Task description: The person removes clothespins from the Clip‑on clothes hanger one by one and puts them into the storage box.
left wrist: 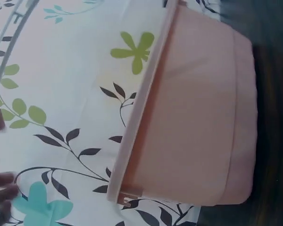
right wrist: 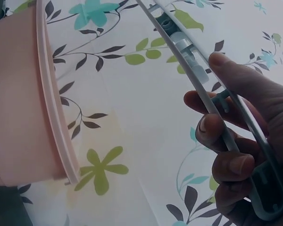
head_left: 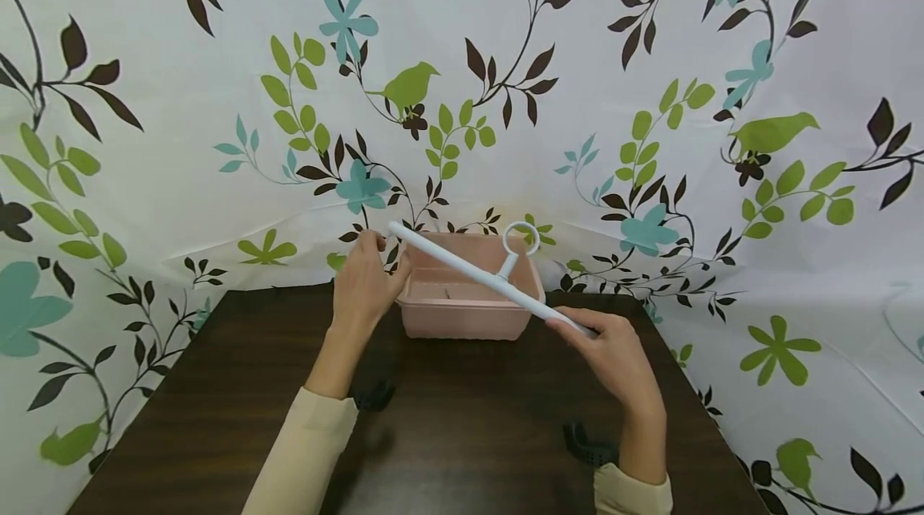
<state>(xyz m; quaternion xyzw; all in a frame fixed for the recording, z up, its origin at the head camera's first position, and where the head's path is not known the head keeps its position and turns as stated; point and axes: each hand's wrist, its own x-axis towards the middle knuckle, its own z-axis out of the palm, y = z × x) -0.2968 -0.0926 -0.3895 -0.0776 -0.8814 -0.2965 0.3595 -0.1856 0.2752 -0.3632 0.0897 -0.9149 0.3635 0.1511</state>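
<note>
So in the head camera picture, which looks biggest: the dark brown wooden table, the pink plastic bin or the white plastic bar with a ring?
1. Dark brown wooden table
2. Pink plastic bin
3. White plastic bar with a ring: longer than the bin, but far thinner.

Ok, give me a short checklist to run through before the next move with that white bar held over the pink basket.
1. Left hand grips the far end of the white bar: ok.
2. Right hand grips the near end, fingers curled round it: ok.
3. Bar clear of the pink basket rim: cannot tell.
4. Basket flat on the dark table: ok.
5. Ring on the bar points up, away from the basket: ok.
6. Basket contents: cannot tell.
</note>
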